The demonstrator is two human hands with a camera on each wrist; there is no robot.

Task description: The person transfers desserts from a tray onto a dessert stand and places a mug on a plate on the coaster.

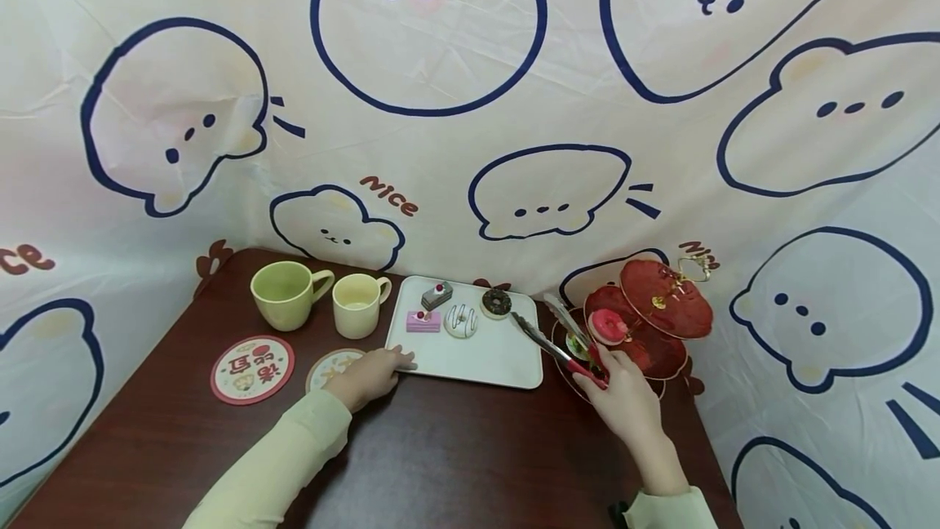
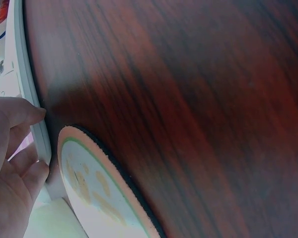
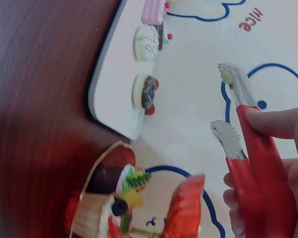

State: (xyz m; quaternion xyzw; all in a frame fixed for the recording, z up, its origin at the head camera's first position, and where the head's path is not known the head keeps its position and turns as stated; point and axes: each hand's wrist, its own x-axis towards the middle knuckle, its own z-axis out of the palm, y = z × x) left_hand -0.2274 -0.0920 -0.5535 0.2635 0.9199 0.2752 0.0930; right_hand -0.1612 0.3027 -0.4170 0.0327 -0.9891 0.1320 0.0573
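My left hand point(image 1: 370, 376) grips the near-left corner of a white tray point(image 1: 470, 364); in the left wrist view its fingertips sit on the tray's rim. Two small cake slices, one pink point(image 1: 423, 322) and one grey-brown point(image 1: 436, 295), lie on the tray beside a white iced doughnut point(image 1: 460, 322) and a chocolate doughnut point(image 1: 496, 303). With my right hand point(image 1: 627, 398) I hold tongs point(image 3: 260, 178) by their red handles. Their metal tips stand apart, nothing between them. Below and behind the tongs is a tiered stand point(image 1: 664, 349) bearing a pink doughnut point(image 1: 609, 326) and a cupcake point(image 3: 93, 214).
A larger green cup point(image 1: 285, 295) and a smaller pale cup point(image 1: 357, 306) stand left of the tray. In front of them lie a red-rimmed round coaster point(image 1: 252, 370) and another coaster point(image 1: 328, 368), partly covered by my left hand. A printed cloth point(image 1: 426, 145) hangs behind the table.
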